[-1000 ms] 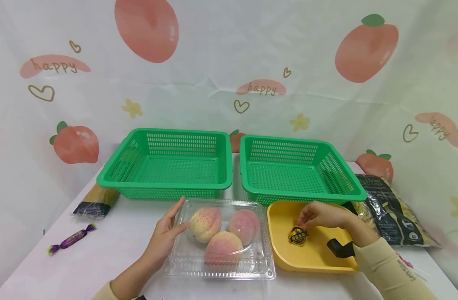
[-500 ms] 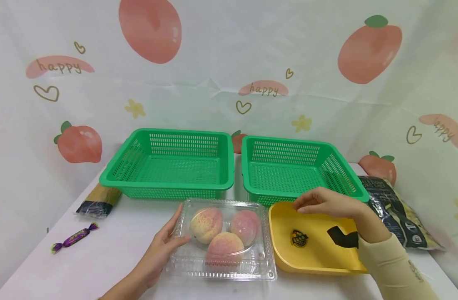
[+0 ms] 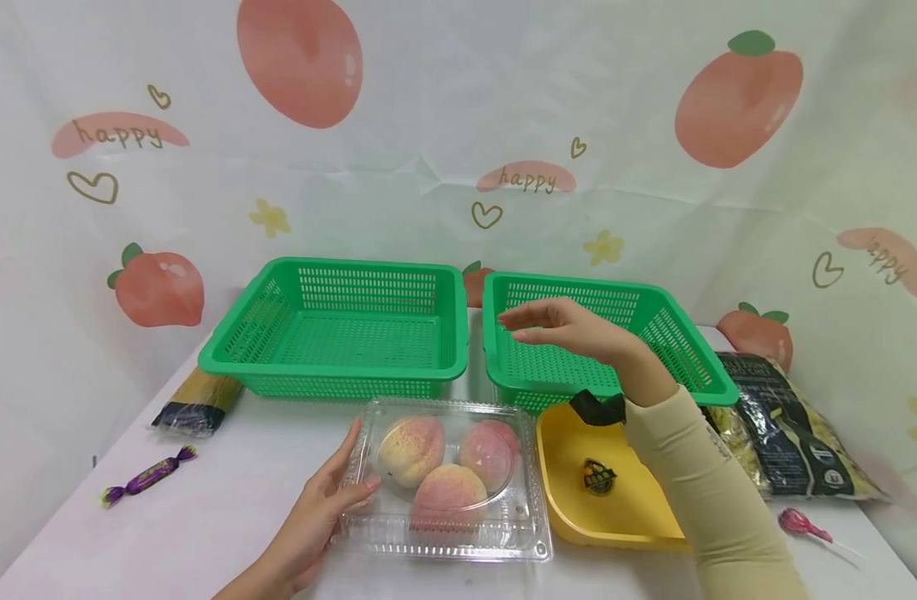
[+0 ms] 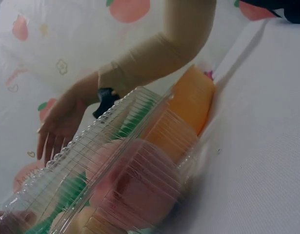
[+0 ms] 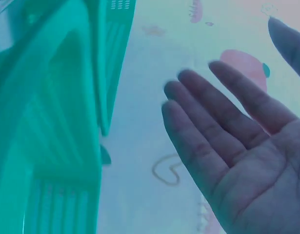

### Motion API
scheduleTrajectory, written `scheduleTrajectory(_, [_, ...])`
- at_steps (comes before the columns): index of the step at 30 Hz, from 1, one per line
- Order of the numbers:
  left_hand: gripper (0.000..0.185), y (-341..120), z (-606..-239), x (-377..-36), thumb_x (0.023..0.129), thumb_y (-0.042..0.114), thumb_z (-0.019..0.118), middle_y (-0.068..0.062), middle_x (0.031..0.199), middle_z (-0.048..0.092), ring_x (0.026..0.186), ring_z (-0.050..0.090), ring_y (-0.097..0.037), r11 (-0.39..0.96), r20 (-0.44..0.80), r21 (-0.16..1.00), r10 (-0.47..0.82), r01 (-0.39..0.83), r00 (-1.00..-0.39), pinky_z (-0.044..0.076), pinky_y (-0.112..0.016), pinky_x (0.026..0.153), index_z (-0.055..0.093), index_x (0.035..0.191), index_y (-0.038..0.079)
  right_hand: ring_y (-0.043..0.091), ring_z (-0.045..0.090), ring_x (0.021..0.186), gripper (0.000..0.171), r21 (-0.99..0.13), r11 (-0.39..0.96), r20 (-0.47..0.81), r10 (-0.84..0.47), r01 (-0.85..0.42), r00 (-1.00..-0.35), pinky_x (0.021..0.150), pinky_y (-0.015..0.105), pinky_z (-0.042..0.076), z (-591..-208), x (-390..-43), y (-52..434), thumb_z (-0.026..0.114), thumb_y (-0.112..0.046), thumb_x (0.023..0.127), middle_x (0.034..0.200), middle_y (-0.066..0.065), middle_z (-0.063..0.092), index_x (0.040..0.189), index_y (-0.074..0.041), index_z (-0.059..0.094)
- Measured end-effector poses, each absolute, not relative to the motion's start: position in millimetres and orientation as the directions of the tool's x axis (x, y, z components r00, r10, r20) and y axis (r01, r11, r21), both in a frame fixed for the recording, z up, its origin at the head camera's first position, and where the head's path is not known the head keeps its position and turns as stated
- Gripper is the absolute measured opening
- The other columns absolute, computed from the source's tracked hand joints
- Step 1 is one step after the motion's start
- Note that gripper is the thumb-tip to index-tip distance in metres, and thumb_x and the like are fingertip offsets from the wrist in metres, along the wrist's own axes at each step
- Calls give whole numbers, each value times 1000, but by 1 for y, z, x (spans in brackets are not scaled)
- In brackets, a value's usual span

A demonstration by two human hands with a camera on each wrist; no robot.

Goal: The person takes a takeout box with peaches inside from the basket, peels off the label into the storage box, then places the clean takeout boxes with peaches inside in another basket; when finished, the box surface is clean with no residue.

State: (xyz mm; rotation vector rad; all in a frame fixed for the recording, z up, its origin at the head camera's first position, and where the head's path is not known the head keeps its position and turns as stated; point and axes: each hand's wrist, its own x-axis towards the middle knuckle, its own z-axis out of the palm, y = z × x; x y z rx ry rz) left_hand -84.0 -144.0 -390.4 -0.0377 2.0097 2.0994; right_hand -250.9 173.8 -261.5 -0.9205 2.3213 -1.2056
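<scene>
A clear plastic fruit box (image 3: 514,529) with three peaches (image 3: 449,497) inside sits at the front of the table in the head view. My left hand (image 3: 316,517) holds its left side, thumb over the lid's edge and fingers along the side. My right hand (image 3: 571,329) is raised over the right green basket (image 3: 616,398), holding nothing; the right wrist view shows its palm (image 5: 267,180) with fingers spread fairly straight. Right of the box stands a yellow basin (image 3: 559,508), partly behind my right sleeve. A small black and gold label (image 3: 598,477) lies in it.
Another green basket (image 3: 331,371) stands at the back left. On the left lie a purple wrapped candy (image 3: 149,477) and a pack of dry noodles (image 3: 197,404). A dark printed food bag (image 3: 784,442) and a pink lollipop (image 3: 799,523) lie at right.
My right hand let go of the label in the yellow basin, then rose up and to the left over the right green basket. My left hand stays at the fruit box.
</scene>
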Motion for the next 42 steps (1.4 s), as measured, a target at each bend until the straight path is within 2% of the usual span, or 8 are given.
scheduleTrajectory(3, [77, -143, -390, -84, 90, 21, 58, -7, 158, -6, 143, -5, -40, -47, -178, 981, 149, -187, -973, 39, -52, 103, 10, 150, 31, 32, 44, 129, 43, -858, 371, 12, -679, -356, -734, 107, 46, 37, -260, -262, 158, 55, -26, 94, 137, 16, 50, 132, -4, 50])
scheduleTrajectory(6, [77, -142, -390, -84, 90, 20, 58, -8, 158, -6, 143, -3, -40, -63, -177, 980, 146, -188, -973, 47, -47, 97, 11, 150, 31, 28, 46, 127, 42, -883, 331, 33, -664, -334, -747, 109, 45, 35, -259, -272, 144, 54, -28, 95, 136, 13, 51, 131, -6, 52])
scheduleTrajectory(11, [77, -143, -391, -83, 90, 20, 58, -9, 158, -6, 143, -3, -41, -63, -177, 980, 143, -187, -974, 46, -48, 98, 11, 150, 31, 27, 49, 125, 44, -911, 316, 13, -618, -264, -786, 112, 45, 31, -257, -287, 118, 52, -28, 96, 139, 9, 49, 134, -7, 49])
scheduleTrajectory(19, [76, -144, -392, -84, 91, 18, 56, -8, 158, -9, 143, -4, -41, -74, -181, 978, 160, -195, -970, 46, -47, 98, 9, 150, 31, 25, 37, 136, 47, -977, 212, -73, -484, -36, -872, 112, 41, 33, -262, -308, 82, 53, -28, 95, 144, 9, 42, 135, -4, 46])
scheduleTrajectory(26, [77, -145, -394, -83, 91, 19, 57, -8, 158, -10, 142, -2, -42, -80, -188, 976, 151, -202, -971, 48, -46, 96, 9, 150, 32, 22, 29, 141, 49, -996, 83, -54, -366, 25, -929, 116, 40, 25, -282, -330, 61, 54, -30, 95, 150, 6, 35, 138, -10, 43])
scheduleTrajectory(29, [77, -145, -394, -83, 91, 18, 56, -8, 158, -11, 142, -2, -43, -88, -179, 977, 159, -195, -971, 47, -45, 97, 8, 150, 31, 23, 28, 141, 49, -997, 70, -62, -278, 44, -959, 115, 44, 25, -291, -337, 55, 55, -32, 94, 150, 6, 34, 137, -12, 45])
scheduleTrajectory(36, [77, -142, -396, -84, 90, 17, 58, -7, 158, -7, 142, 11, -40, -106, -187, 974, 140, -203, -972, 47, -44, 98, 12, 150, 31, 23, 23, 142, 43, -987, 98, -141, -145, 127, -979, 116, 43, 23, -311, -350, 47, 59, -28, 92, 152, 2, 29, 132, -14, 52])
scheduleTrajectory(42, [73, -142, -392, -82, 90, 16, 57, -2, 159, -2, 144, 4, -34, -130, -205, 967, 121, -220, -971, 45, -21, 92, 17, 149, 31, 27, 16, 144, 52, -960, 254, -167, -164, 122, -972, 116, 45, 23, -320, -351, 45, 59, -18, 92, 156, 2, 20, 141, -17, 42])
